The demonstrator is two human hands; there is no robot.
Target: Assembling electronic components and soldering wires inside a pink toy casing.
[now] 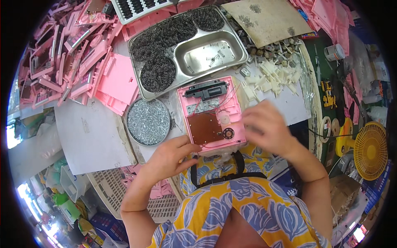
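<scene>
In front of me lies an open pink plastic casing [236, 108]. It holds a black part [205, 89] at its far end, a brown board [204, 129], a small round black speaker [228, 133] and thin red wires. My left hand [171, 155] grips the casing's near left corner between thumb and fingers. At the casing's right edge is my right hand [266, 126], its fingers curled and smeared by motion. Whether something is between them cannot be made out.
A metal tray [244, 51] of small dark springs stands behind the casing. A round tin [149, 143] of tiny silvery parts is at left. Pink plastic pieces [118, 82] are heaped far left. White plastic parts [273, 76] lie right, a yellow fan [371, 151] beyond.
</scene>
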